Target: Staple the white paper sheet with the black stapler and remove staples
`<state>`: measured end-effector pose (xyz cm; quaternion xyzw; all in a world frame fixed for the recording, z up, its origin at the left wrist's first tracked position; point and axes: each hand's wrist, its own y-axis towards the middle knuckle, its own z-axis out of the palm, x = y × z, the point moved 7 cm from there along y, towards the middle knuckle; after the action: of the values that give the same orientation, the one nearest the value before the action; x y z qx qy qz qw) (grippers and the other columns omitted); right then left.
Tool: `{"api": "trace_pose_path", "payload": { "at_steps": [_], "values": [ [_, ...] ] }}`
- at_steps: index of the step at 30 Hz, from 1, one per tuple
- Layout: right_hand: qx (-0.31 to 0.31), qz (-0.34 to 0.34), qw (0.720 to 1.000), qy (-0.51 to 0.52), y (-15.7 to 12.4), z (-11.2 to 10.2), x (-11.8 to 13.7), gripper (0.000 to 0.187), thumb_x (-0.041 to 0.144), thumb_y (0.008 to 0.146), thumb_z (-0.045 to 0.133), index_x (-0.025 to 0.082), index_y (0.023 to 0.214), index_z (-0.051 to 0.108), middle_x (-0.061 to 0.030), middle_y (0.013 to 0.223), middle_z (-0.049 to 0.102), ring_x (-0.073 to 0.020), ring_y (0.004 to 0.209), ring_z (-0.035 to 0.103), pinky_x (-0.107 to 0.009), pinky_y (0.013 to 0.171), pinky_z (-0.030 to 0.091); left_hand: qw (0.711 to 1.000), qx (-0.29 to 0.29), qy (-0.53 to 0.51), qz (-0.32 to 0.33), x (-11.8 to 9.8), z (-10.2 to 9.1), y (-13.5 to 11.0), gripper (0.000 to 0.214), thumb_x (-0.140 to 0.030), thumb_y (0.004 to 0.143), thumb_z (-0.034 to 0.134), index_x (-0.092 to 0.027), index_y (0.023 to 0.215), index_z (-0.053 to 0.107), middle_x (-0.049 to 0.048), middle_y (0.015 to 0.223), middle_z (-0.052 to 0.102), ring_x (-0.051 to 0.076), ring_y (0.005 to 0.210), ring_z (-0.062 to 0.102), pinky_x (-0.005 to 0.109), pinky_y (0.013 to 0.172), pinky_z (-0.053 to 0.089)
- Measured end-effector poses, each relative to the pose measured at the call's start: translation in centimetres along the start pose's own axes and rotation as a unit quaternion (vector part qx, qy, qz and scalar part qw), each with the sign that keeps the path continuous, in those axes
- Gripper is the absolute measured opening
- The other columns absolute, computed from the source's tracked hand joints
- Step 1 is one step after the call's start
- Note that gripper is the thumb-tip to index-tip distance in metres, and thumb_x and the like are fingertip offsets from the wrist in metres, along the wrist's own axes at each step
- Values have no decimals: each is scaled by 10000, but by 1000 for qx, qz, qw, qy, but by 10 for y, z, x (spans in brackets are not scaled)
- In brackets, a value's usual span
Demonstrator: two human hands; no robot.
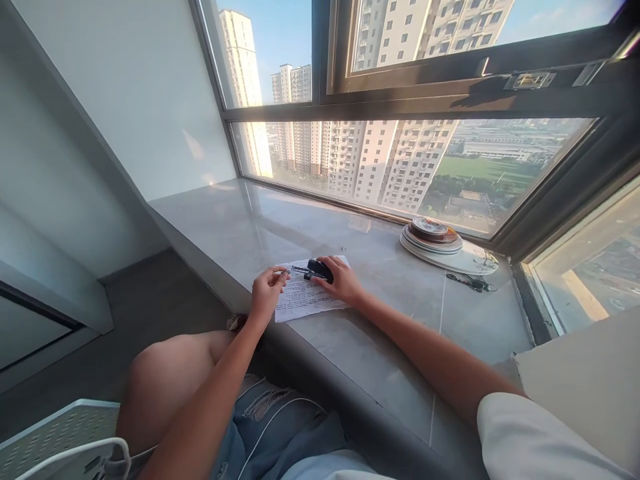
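Observation:
A black stapler point(320, 269), its top swung up from its base, lies over a handwritten sheet of paper point(300, 305) on the grey sill. My right hand point(341, 280) is wrapped round the stapler's rear end. Close to its front end, my left hand point(270, 287) has thumb and fingers pinched together above the paper's left edge. Whatever is between those fingertips is too small to make out.
Stacked plates and lids point(433, 240) stand by the window at the right, with keys point(473, 283) beside them. A tiny bit point(343, 249) lies behind the paper. The sill's front edge point(320, 360) runs by my legs. A white perforated chair point(65, 433) is at lower left.

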<state>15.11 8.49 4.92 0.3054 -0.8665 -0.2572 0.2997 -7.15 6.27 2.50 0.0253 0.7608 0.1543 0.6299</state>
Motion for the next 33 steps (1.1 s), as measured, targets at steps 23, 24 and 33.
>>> {"api": "trace_pose_path", "payload": {
  "at_steps": [23,24,33],
  "values": [
    [85,-65,993,44,-8,16,5,410,244,982,578,247,1392,569,-100,1174,699,-270,1093,641,-409,951,509,998,-39,18,-49,14,-17,5,286,-290,862,759,-201,1132,787,72,955,780,188,789,689,332,757,568],
    [85,-66,993,45,-8,16,6,410,244,982,577,246,1392,568,-101,1175,699,-272,1101,640,-412,957,508,995,-37,95,-5,7,-16,5,280,-269,885,732,-211,1155,778,70,958,779,208,816,691,348,774,558],
    [87,-72,992,52,-8,15,7,397,237,980,573,224,1378,567,-112,1193,686,-272,1083,632,-409,958,505,930,40,328,163,-3,21,1,186,-198,1000,524,-210,1054,702,91,1101,701,279,1045,584,422,931,482]
  ]
}}
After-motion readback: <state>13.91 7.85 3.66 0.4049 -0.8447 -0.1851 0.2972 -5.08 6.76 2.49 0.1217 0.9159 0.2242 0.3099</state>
